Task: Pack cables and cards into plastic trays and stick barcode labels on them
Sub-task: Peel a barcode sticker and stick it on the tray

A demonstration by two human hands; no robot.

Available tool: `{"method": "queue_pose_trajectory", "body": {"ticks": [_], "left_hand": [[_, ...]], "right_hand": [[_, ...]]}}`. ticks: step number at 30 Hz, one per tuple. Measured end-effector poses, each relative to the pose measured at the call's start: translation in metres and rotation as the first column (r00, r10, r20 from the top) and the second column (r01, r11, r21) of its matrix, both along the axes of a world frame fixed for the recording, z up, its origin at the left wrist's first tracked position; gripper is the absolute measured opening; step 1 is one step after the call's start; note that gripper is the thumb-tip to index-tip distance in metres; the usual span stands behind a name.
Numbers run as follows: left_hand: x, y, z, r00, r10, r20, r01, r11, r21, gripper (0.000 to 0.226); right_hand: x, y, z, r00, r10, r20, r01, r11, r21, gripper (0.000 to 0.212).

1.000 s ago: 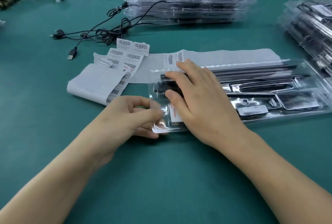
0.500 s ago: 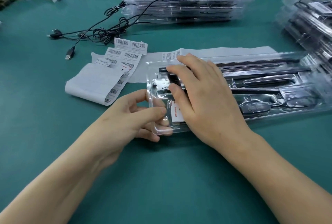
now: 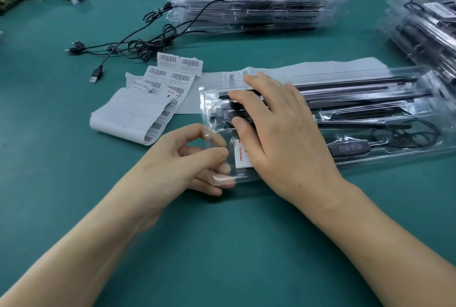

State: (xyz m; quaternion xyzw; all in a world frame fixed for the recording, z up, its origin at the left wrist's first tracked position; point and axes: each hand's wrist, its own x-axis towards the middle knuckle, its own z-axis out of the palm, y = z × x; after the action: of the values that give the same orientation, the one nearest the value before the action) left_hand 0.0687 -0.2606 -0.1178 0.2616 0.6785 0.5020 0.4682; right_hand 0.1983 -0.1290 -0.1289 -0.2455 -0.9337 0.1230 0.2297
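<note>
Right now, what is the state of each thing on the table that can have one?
clear tray: filled, lying flat on the table.
left hand: fingers pinch the tray's near left corner.
right hand: flat, pressing on the tray's left end.
white card: inside the tray, partly under the right hand.
label strip: partly curled, some labels on it.
loose cable: tangled, unpacked.
tray stack: filled, stacked.

card (image 3: pixel 243 156): half under right hand (image 3: pixel 283 139) | barcode labels (image 3: pixel 180 62): print unreadable | right tray stack (image 3: pixel 429 30): cut by edge
</note>
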Motion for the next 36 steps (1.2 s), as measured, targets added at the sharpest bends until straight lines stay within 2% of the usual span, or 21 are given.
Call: {"method": "queue_pose_trajectory", "body": {"ticks": [6,16,27,30,36], "left_hand": [[-0.0012,0.0001,-0.0007,1.000,-0.004,-0.030,0.005,0.999,0.045,0.003],[-0.0029,0.0007,-0.0059,0.999,-0.028,-0.038,0.031,0.996,0.089,0.017],[-0.0013,0.0021,-0.0055,1.000,-0.015,-0.023,0.017,0.996,0.087,0.018],[-0.0007,0.0024,-0.0043,1.000,0.000,-0.010,0.001,0.998,0.068,0.007],[-0.0006,0.0031,-0.0042,0.999,-0.003,-0.045,0.007,0.995,0.102,0.006]], "right_hand": [[0.0007,-0.0010,0.0014,1.000,0.005,-0.008,-0.005,1.000,-0.013,0.035],[0.0028,-0.0018,0.0022,1.000,0.010,-0.004,-0.010,1.000,-0.029,0.035],[0.0025,-0.0014,0.0013,1.000,0.012,-0.015,-0.012,1.000,0.004,0.035],[0.0022,-0.0003,0.0006,1.000,0.008,-0.021,-0.008,1.000,0.014,0.033],[0.0053,0.0033,0.0035,0.991,-0.001,-0.131,0.010,0.998,0.066,0.026]]}}
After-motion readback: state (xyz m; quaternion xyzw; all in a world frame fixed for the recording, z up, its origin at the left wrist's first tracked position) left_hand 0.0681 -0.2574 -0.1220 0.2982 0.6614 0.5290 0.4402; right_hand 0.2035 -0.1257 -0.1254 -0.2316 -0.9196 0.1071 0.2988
